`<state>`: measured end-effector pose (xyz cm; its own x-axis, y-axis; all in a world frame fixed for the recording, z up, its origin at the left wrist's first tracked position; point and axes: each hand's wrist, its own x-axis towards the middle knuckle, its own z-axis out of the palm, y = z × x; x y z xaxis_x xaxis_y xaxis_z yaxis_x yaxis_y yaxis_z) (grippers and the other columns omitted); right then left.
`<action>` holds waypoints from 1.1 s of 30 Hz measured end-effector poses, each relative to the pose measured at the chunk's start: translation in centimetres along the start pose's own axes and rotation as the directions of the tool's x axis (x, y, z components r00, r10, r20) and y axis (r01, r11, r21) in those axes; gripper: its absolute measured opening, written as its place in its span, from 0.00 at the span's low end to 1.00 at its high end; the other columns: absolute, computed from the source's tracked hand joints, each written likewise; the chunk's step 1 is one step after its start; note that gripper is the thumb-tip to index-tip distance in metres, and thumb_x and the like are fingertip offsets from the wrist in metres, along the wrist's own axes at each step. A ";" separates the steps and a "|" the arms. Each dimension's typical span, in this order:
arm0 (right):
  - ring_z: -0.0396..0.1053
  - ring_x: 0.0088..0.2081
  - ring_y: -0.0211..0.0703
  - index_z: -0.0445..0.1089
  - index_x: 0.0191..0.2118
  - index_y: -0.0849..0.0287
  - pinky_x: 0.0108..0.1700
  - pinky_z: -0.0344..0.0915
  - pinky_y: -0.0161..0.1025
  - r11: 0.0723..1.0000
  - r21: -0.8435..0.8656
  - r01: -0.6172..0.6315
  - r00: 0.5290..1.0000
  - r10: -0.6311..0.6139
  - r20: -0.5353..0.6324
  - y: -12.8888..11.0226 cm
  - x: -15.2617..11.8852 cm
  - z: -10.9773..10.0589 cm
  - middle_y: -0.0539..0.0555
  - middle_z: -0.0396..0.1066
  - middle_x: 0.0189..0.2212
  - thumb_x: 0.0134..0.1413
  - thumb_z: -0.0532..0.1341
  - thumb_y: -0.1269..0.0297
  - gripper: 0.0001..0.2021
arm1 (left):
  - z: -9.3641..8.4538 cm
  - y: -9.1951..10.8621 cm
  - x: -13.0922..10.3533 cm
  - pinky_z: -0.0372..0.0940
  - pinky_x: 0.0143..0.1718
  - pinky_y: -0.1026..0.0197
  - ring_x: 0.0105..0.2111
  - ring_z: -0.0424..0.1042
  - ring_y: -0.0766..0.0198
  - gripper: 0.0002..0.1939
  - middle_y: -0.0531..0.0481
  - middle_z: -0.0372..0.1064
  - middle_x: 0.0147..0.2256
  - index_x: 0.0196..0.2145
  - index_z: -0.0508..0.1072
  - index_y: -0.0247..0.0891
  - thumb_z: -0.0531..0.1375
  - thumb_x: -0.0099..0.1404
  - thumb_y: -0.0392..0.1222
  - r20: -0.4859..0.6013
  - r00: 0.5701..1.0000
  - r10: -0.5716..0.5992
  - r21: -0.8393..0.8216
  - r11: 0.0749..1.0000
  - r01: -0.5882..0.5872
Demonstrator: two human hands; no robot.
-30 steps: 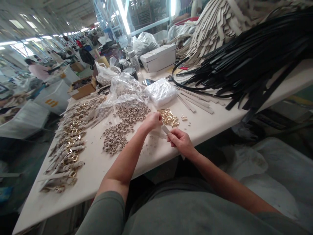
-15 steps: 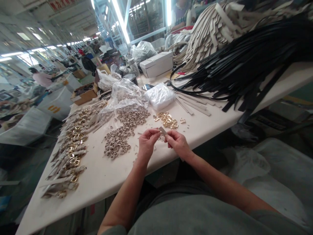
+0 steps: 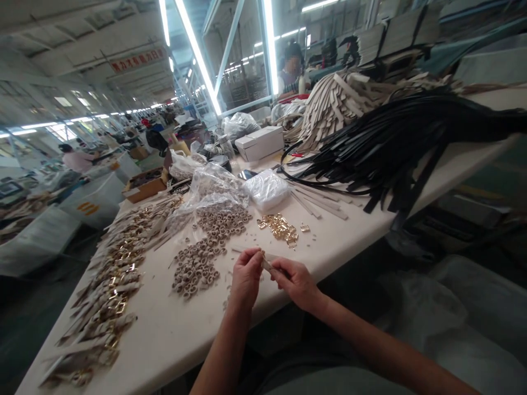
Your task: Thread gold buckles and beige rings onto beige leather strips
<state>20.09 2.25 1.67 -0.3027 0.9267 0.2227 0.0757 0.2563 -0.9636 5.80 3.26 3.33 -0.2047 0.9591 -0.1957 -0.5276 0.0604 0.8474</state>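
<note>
My left hand is closed, pinching a narrow beige strap at its fingertips. From the other side my right hand grips the same strap between thumb and fingers. The two hands are close together above the table's front edge. Just beyond them lies a heap of gold buckles. Left of my hands are many small beige loops in a pile. Any small part between my left fingertips is too small to make out.
Finished-looking straps with gold buckles line the table's left side. Behind are plastic bags, a white box and a cardboard box. Black straps and beige straps fill the right. A person is at the back.
The view has tilted up, so the table and hands sit lower in the picture. The strap has turned between my hands and now points more lengthwise toward the right hand.
</note>
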 end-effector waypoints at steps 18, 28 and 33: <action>0.64 0.21 0.33 0.69 0.30 0.58 0.24 0.61 0.32 0.987 0.108 -0.120 0.992 0.116 0.041 0.6 0.2 0.2 0.47 0.66 0.23 0.59 0.58 0.59 0.10 | -0.8 -1.6 -1.0 0.67 0.28 0.70 0.27 0.73 0.70 0.15 0.50 0.74 0.30 0.35 0.77 0.35 0.74 0.49 0.35 0.017 0.977 -0.210 -0.291 0.934 0.206; 0.66 0.21 0.35 0.68 0.29 0.57 0.27 0.63 0.33 0.994 -0.042 -0.103 0.994 0.105 0.035 -0.9 0.9 -0.3 0.47 0.68 0.21 0.59 0.58 0.57 0.11 | -1.0 0.2 -1.1 0.58 0.27 0.66 0.25 0.64 0.71 0.15 0.53 0.74 0.28 0.33 0.81 0.37 0.74 0.46 0.43 0.059 0.996 0.064 0.307 0.948 -0.079; 0.69 0.25 0.36 0.69 0.31 0.58 0.30 0.63 0.34 0.990 -0.114 -0.082 0.964 0.108 0.243 -1.4 1.1 -1.1 0.49 0.71 0.27 0.61 0.56 0.61 0.10 | -1.1 1.1 -1.0 0.56 0.24 0.68 0.22 0.62 0.73 0.15 0.56 0.70 0.23 0.32 0.80 0.36 0.74 0.45 0.43 0.058 0.998 0.012 0.245 0.969 -0.025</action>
<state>20.72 3.19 3.40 -0.5141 0.8545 0.0747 0.2084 0.2089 -0.9555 4.54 2.03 3.92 -0.1625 0.9741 -0.1570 -0.3042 0.1019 0.9472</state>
